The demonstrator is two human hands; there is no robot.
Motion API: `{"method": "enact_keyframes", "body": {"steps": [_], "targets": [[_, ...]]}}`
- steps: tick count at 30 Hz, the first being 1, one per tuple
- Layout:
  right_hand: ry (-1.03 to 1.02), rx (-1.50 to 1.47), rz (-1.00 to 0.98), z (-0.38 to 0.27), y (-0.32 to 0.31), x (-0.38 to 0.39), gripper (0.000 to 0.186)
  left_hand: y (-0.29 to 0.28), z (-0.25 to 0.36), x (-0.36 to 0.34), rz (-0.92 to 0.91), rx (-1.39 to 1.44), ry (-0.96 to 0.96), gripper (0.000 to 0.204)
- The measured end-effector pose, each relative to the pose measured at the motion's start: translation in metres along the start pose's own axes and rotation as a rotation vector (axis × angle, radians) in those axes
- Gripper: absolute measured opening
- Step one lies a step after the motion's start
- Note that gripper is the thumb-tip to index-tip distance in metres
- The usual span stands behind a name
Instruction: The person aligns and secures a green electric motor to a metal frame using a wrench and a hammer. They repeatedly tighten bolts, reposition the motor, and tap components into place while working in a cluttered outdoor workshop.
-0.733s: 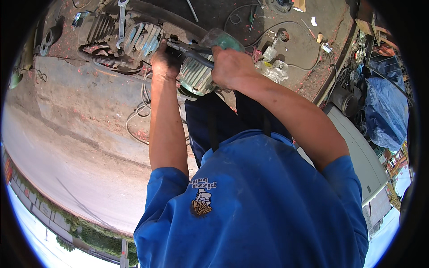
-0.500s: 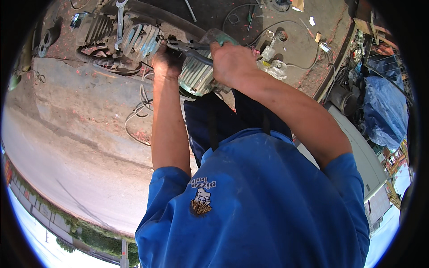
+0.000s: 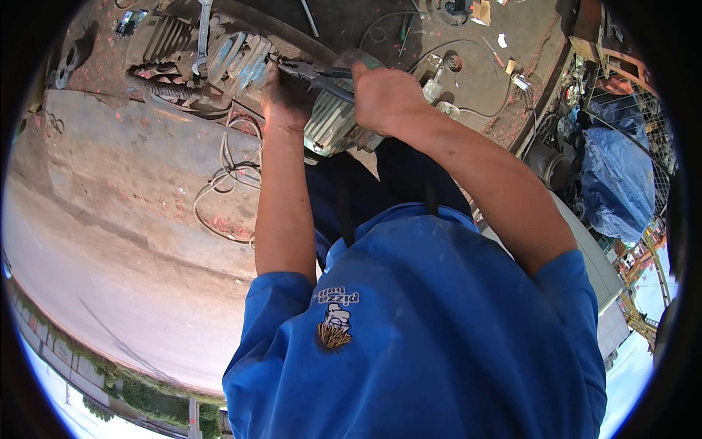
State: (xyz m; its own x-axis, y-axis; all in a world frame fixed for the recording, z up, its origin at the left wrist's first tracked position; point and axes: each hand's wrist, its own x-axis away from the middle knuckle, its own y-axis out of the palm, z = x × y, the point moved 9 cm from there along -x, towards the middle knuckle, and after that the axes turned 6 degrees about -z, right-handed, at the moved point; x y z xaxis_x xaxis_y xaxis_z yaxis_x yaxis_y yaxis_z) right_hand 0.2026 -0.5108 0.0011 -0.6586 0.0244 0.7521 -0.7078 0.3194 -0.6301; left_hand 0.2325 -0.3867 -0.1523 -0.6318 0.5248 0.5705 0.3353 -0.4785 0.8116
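My right hand is closed round the dark handles of a pair of pliers, whose jaws point left. Close under the jaws is my left hand, its fingers bent together; whatever they pinch is too small or hidden to make out. Below the pliers, between both hands, sits a pale green electric motor with a ribbed casing, partly covered by my hands. Just left of the jaws lies another ribbed motor body with blue stains.
An open-end wrench rests by the ribbed parts at upper left, near a dark corrugated hose. Looped grey cable lies on the ground left of my left forearm. A blue tarp and scrap stand at right.
The view has shifted slightly. Both hands remain at the motor with the pliers between them, the right hand still gripping the handles.
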Motion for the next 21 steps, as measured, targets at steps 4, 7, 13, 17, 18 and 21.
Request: {"method": "enact_keyframes", "body": {"steps": [4, 7, 13, 17, 18, 21], "targets": [[0.075, -0.161, -0.119, 0.001, 0.011, 0.001, 0.039, 0.031, -0.042, 0.025, -0.105, 0.052, -0.049, 0.055], [0.123, -0.317, -0.181, 0.003, 0.033, -0.001, 0.043, 0.026, -0.039, 0.025, 0.037, -0.200, -0.013, 0.050], [0.181, -0.751, -0.252, -0.008, 0.084, -0.004, 0.053, 0.011, -0.005, 0.037, 0.418, -0.918, -0.085, 0.046], [0.206, -1.039, -0.333, -0.023, 0.105, -0.002, 0.040, 0.022, 0.006, 0.047, 0.475, -1.037, -0.174, 0.048], [0.237, -1.139, -0.399, -0.027, 0.108, 0.002, 0.036, 0.012, 0.010, 0.044, 0.482, -1.079, -0.168, 0.048], [0.288, -1.280, -0.439, -0.032, 0.112, 0.006, 0.015, 0.028, 0.013, 0.051, 0.513, -1.160, -0.285, 0.048]]}}
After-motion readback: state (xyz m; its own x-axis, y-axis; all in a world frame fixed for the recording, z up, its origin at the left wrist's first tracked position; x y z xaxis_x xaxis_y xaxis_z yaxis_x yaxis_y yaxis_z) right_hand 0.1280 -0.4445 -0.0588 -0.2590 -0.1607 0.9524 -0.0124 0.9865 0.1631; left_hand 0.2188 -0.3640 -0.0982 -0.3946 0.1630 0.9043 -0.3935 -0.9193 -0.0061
